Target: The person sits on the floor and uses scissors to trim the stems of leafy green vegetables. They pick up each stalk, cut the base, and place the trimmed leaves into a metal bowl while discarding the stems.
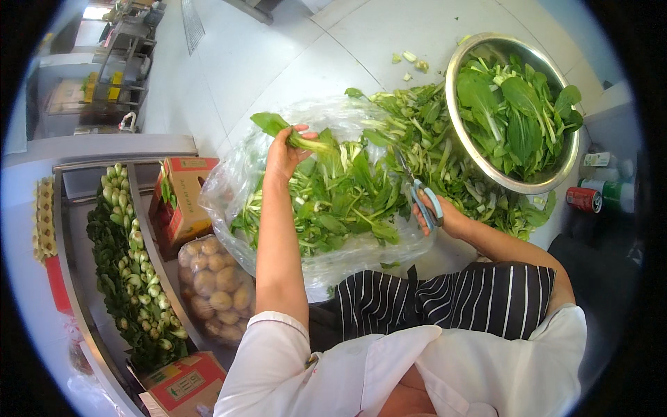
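Observation:
My left hand [286, 151] holds a leafy green stalk [271, 124], likely bok choy, its leaf end pointing up and left. In my right hand [443, 213] are scissors with light blue handles [428, 204]; the blades point away from me over the greens. Beneath both hands a clear plastic bag [229, 208] lies spread, with loose bok choy [333, 208] in it. A heap of cut leaves and stalks [422, 120] covers the floor just beyond the scissors. To the right, a tilted stainless steel basin [461, 130] holds leafy greens [521, 114].
At left, a metal rack shelf [156, 250] bears stacked bok choy [140, 271]. Beside it are a bag of potatoes [216, 286] and cardboard boxes [193, 203]. A red can [583, 200] and bottles stand at far right. Scraps [411, 57] dot the tiled floor [292, 52].

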Demonstrator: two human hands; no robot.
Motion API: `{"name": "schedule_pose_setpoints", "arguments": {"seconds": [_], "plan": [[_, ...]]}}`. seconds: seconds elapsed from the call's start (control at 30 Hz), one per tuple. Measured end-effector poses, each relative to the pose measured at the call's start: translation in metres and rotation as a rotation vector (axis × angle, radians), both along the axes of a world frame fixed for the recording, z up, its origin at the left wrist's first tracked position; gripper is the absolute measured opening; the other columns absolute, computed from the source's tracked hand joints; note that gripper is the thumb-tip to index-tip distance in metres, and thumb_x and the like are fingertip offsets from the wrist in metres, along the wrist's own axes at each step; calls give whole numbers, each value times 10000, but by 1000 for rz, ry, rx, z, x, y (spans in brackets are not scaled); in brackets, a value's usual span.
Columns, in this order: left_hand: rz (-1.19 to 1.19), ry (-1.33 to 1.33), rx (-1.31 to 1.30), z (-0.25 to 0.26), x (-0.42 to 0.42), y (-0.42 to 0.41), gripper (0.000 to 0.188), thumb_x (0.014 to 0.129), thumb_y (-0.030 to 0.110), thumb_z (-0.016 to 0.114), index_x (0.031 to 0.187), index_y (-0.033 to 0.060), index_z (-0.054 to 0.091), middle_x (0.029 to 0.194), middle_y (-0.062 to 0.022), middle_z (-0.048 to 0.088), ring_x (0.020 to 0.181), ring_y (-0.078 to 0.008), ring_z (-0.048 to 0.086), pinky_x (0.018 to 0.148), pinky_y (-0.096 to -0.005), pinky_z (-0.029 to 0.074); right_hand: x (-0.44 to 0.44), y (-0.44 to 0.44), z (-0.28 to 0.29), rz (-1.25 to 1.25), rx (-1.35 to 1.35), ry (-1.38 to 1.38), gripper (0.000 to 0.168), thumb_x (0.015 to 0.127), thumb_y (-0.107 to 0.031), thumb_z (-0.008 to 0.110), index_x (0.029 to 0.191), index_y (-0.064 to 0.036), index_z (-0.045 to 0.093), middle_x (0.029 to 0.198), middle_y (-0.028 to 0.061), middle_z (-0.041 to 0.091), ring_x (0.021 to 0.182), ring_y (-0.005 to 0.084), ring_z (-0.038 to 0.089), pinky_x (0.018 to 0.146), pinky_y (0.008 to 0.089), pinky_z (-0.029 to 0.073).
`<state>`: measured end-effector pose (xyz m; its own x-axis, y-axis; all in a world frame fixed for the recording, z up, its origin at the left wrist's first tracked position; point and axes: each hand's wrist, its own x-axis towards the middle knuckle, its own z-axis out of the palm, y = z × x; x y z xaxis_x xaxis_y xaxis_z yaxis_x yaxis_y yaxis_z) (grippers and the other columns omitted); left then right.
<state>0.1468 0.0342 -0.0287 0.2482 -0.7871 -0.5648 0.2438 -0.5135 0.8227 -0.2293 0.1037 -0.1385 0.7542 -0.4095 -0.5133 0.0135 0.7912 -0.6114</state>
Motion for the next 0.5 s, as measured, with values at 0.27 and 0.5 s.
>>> {"name": "schedule_pose_setpoints", "arguments": {"seconds": [0.27,0.5], "plan": [[219,647,-458,-9,-60,0,309,997,184,395,1277,62,444,1374,-283,409,1304,-386,400,1030,-480,428,10,-1,2,207,-552,88,488,916,-512,486,1008,-33,502,823,113,543,742,224,566,674,341,466],[54,680,-347,-14,-139,-3,453,1007,391,336,1431,233,353,1512,-45,322,1402,-269,263,1123,-565,148,5,-12,17,238,-671,206,519,902,-557,480,1020,-51,489,897,152,526,825,269,531,745,399,422]]}}
